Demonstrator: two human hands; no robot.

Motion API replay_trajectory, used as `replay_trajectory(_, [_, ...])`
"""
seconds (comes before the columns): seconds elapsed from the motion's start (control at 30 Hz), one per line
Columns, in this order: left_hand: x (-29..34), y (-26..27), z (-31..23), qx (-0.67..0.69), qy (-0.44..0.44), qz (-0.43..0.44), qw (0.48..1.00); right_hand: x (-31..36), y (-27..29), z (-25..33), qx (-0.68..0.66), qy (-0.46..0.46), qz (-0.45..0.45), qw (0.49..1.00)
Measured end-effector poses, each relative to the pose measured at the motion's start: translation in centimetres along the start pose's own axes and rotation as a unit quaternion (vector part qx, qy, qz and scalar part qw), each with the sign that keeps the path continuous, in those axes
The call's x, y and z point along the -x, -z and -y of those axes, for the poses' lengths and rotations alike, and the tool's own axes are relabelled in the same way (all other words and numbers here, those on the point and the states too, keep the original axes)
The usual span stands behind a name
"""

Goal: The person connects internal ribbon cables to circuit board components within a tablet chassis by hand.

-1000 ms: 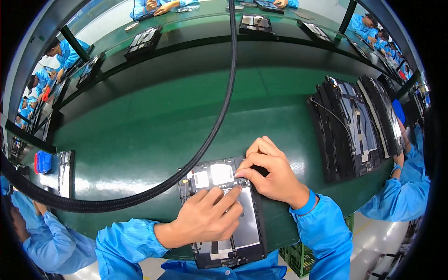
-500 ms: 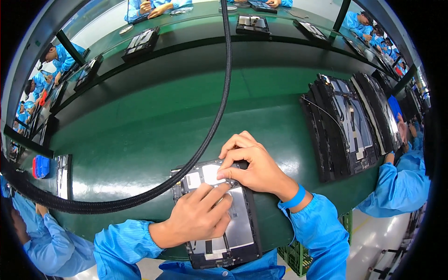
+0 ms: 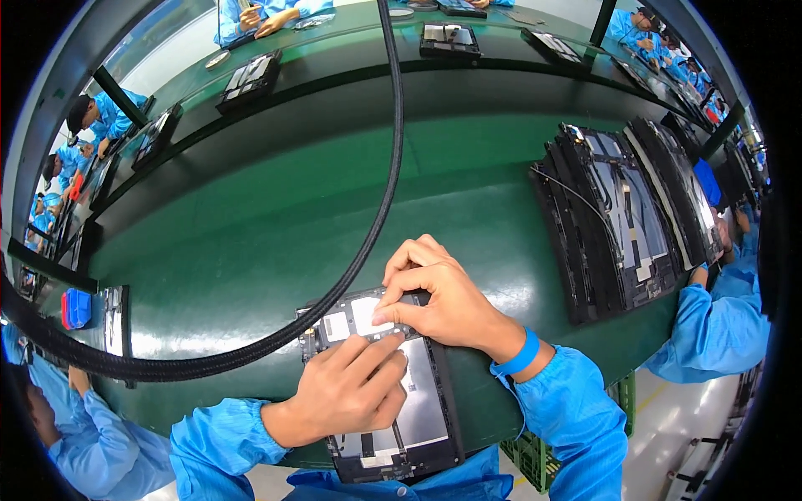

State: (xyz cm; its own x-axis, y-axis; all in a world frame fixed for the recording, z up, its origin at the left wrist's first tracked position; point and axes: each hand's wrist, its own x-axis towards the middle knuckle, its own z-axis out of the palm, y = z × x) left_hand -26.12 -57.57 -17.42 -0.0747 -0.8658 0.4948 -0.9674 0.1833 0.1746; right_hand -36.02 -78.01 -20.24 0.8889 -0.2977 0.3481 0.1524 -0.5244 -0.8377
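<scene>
An opened tablet (image 3: 426, 384) lies on the green bench right in front of me, its circuit board at the far end and a large silver panel nearer. My left hand (image 3: 351, 388) rests over its left half with curled fingers, the fingertips at the board's lower edge; its thumb is hidden. From the right, my right hand (image 3: 430, 292) reaches over the board, thumb and forefinger pinched beside a white patch (image 3: 364, 316). Whatever either hand pinches is too small or hidden to make out. A blue band (image 3: 522, 355) circles my right wrist.
A black braided cable (image 3: 334, 292) arcs above the bench, passing over the tablet's far left corner. Several opened tablets (image 3: 622, 217) stand stacked at the right. At left are a blue bin (image 3: 77, 308) and another device (image 3: 115, 321). Co-workers sit on both sides and across.
The whole view has shifted slightly. My left fingertips have slid a little along the board's lower edge, while my right hand keeps its pinch near the white patch.
</scene>
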Motion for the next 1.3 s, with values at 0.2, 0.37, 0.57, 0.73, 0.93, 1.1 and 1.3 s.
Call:
replay_trajectory(0.2, [-0.8,0.3,0.1,0.021,0.0,0.022,1.0,0.0,0.2,0.4,0.007,-0.018,0.01,1.0])
replay_trajectory(0.37, [-0.4,0.3,0.2,0.027,0.0,0.037,0.999,0.0,1.0,0.9,-0.059,-0.044,0.065,0.995])
replay_trajectory(0.57, [-0.5,0.0,0.1,0.034,0.009,0.013,0.999,0.9,3.1,0.4,-0.099,-0.023,0.15,0.983])
replay_trajectory(0.73, [-0.1,0.4,0.3,0.04,0.015,0.034,0.999,1.2,2.7,1.0,-0.104,-0.037,0.139,0.984])
replay_trajectory(0.93, [-0.2,0.1,0.2,0.057,0.016,0.028,0.998,1.0,2.7,1.4,-0.091,-0.042,0.158,0.982])
replay_trajectory(1.1, [-0.3,-0.1,0.3,0.061,0.014,-0.02,0.998,0.9,2.0,2.2,-0.052,-0.036,0.163,0.985])
replay_trajectory(1.3, [-0.5,0.2,0.5,0.145,0.079,0.0,0.986,0.7,2.2,1.5,-0.046,-0.025,0.151,0.987])
